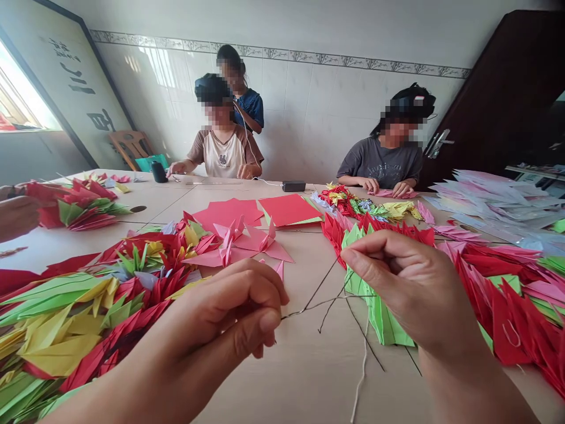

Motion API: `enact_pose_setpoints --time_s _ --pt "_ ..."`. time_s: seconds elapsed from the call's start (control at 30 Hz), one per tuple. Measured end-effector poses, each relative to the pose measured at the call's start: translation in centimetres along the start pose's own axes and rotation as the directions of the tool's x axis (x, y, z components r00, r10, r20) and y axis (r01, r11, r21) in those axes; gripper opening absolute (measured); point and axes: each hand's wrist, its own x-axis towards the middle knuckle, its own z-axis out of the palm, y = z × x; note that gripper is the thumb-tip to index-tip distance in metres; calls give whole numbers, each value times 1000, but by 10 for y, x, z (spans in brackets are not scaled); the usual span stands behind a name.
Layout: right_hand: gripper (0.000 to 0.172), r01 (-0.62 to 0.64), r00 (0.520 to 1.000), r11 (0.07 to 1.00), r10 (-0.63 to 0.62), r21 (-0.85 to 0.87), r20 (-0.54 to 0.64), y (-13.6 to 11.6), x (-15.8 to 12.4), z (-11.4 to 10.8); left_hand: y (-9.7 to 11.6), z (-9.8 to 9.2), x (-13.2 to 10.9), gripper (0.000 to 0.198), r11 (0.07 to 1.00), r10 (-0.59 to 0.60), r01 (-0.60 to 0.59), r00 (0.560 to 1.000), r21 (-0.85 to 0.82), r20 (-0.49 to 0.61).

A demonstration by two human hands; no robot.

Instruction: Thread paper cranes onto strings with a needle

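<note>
My left hand (233,318) is closed in a pinch on the end of a thin dark thread (315,305) that runs right across the white table (304,365). My right hand (406,282) is curled shut above the thread's other end, just over a string of green and red folded paper cranes (379,306). What its fingers grip is hidden. More dark thread ends and a white thread (361,377) lie on the table below.
Piles of folded cranes lie left (88,294) and right (507,294). Flat red and pink paper sheets (265,211) sit mid-table. Three people sit or stand across the table; another person's arm (15,212) enters at left. Pale paper stacks (494,203) lie far right.
</note>
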Motion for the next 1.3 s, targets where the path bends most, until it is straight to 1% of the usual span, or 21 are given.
enact_pose_setpoints --time_s 0.1,0.3,0.43,0.57,0.67,0.73,0.87,0.93,1.0,1.07,1.1,1.13,1.17,1.2,1.3 --pt "13 -19 1000 1000 19 -9 15 -2 1 1 1 0 -2 16 999 33 -33 999 42 3" --pt "16 -100 990 995 100 -6 96 -4 0 7 0 -1 -2 17 984 95 -99 995 147 30" --pt "16 -158 973 987 156 -5 172 1 -2 18 -2 -1 -2 17 985 97 -102 994 141 44" --pt "15 -211 949 977 210 -21 235 4 -2 28 -5 1 -5 16 996 29 -33 998 79 55" --pt "13 -239 925 970 241 -44 294 2 -3 31 -5 5 -7 18 997 -55 58 997 -45 59" --pt "13 -256 906 966 253 -37 339 0 -4 33 -5 7 -7 18 991 -84 91 994 -102 68" --pt "16 -262 883 965 238 3 404 -2 -6 41 -2 10 -4 18 985 -79 88 995 -150 66" --pt "18 -256 876 967 236 -9 420 0 -6 43 0 11 -3 17 979 -85 95 994 -183 61" --pt "18 -220 877 975 213 -33 430 1 -7 43 1 11 -2 18 973 -85 93 995 -211 45" --pt "14 -135 906 990 143 -49 398 2 -7 39 2 11 0 19 974 -80 81 997 -212 14" --pt "15 -83 926 995 95 -47 366 1 -8 36 3 12 1 20 976 -82 79 997 -202 -6" --pt "20 -38 942 999 44 -24 334 -1 -9 33 3 12 2 22 978 -91 85 996 -189 -26" --pt "24 -12 949 1000 3 28 315 -4 -10 29 3 12 3 23 980 -101 92 994 -179 -43" --pt "26 -12 949 994 -23 110 314 -8 -12 26 3 13 3 25 980 -105 93 993 -176 -56" --pt "15 -98 926 917 -58 387 372 -20 -18 21 2 16 5 26 975 -115 99 991 -198 -71"
